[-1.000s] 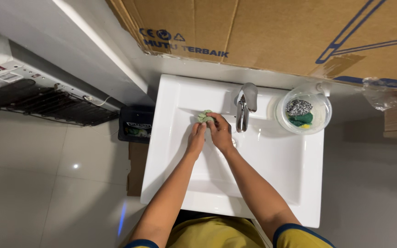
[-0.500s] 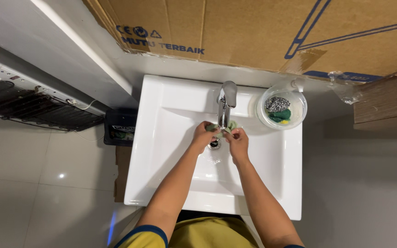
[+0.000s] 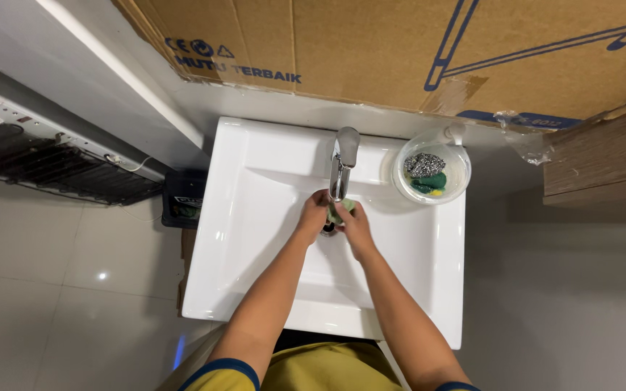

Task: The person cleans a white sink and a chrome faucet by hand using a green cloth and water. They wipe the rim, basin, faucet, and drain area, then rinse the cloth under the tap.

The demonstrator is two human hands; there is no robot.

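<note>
Both of my hands are in the white sink (image 3: 248,239), right under the spout of the chrome tap (image 3: 342,163). My left hand (image 3: 314,215) and my right hand (image 3: 355,226) are pressed together around a small light green cloth (image 3: 341,211), bunched up between them. Only a bit of the cloth shows between the fingers. The drain lies just below my hands, mostly hidden by them.
A clear round bowl (image 3: 455,182) on the sink's back right corner holds a steel scourer (image 3: 424,165) and a green sponge. A large cardboard box (image 3: 400,51) leans behind the sink. A dark bin (image 3: 182,199) stands left of the sink, and an appliance with a black grille (image 3: 45,163) lies further left.
My hands carried the cloth from the left part of the basin to under the tap. They held it stretched apart half a second ago and now press it together.
</note>
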